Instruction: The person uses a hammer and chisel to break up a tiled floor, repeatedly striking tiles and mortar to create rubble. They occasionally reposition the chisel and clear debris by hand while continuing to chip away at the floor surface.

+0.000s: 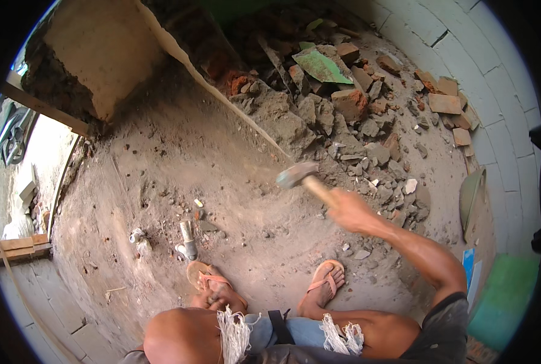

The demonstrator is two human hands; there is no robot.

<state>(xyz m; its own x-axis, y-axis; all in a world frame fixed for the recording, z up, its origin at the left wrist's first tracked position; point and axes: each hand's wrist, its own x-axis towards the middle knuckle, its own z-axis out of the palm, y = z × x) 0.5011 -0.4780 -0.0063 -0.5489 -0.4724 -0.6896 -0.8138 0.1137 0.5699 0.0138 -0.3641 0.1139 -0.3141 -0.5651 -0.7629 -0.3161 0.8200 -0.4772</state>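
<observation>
My right hand [351, 210] is closed around the wooden handle of a hammer [297, 175], whose slightly blurred metal head is at the near end of a low broken wall edge [247, 119]. Grey rubble and broken brick [350, 103] are heaped just beyond and to the right of the hammer. Low beside my left foot, my left hand [210, 299] rests near the sandal, partly hidden by my knee; its fingers look curled, and whether it holds anything cannot be made out. A pipe piece with an elbow [187, 241] lies in front of that foot.
A green-painted plaster slab [322, 65] lies on the rubble. Loose bricks [445, 103] are stacked along the grey block wall [502, 95] at the right, with a dark green basin [473, 204] nearer. A wooden beam [47, 108] and a doorway threshold [20, 247] are at the left.
</observation>
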